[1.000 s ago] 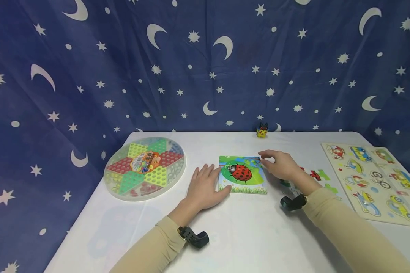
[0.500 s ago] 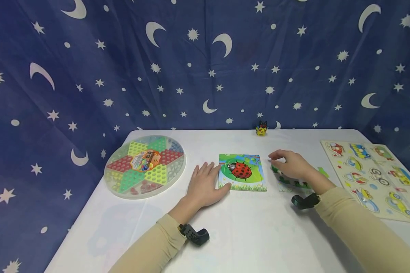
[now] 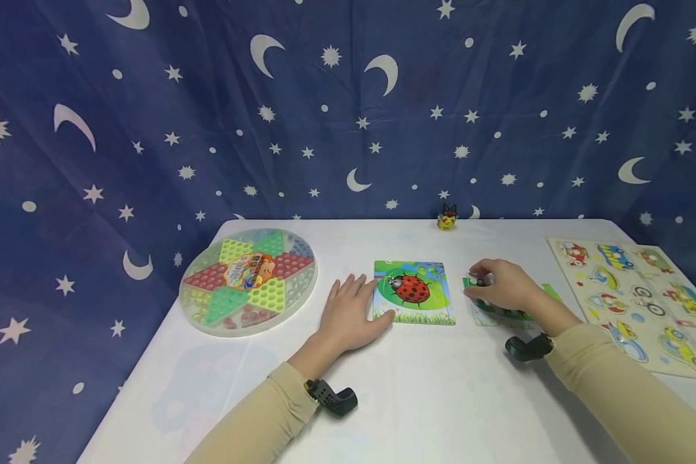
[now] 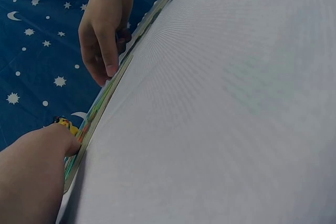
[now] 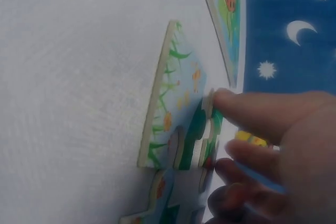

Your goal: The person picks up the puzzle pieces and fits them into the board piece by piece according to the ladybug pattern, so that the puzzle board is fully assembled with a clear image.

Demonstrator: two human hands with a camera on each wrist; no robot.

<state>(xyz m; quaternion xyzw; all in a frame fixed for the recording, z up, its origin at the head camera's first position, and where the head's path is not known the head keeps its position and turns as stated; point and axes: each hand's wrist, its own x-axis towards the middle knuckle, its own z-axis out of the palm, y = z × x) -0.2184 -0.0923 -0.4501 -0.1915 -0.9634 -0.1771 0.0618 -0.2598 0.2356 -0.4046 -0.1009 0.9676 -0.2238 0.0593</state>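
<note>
A person in beige sleeves (image 3: 626, 367) works at a white worktop (image 3: 429, 393) in front of a dark blue curtain (image 3: 301, 129) of moons and stars. In the head view, the ladybird puzzle (image 3: 414, 290) lies flat near the middle, between the two hands. The left hand (image 3: 350, 319) rests at its left side with fingers spread, the thumb tip at its near left corner. The right hand (image 3: 506, 285) is to the right of the puzzle, its fingers bent and pinching a green piece (image 3: 467, 283) above a cluster of loose pieces (image 3: 501, 319), which the hand partly hides.

To the left sits a round star-shaped game board (image 3: 247, 282); to the right, a vehicle picture board (image 3: 649, 303); at the back edge, a small yellow figurine (image 3: 447, 219).

The right wrist view adds what the head view is too far off to show: the loose pieces have thick, pale edges, rounded tabs, and printed grass and orange flowers, with the thumb against one end of the pinched piece. The left wrist view shows the ladybird puzzle almost edge-on, so its picture cannot be made out, and the left thumb laid over its rim.
</note>
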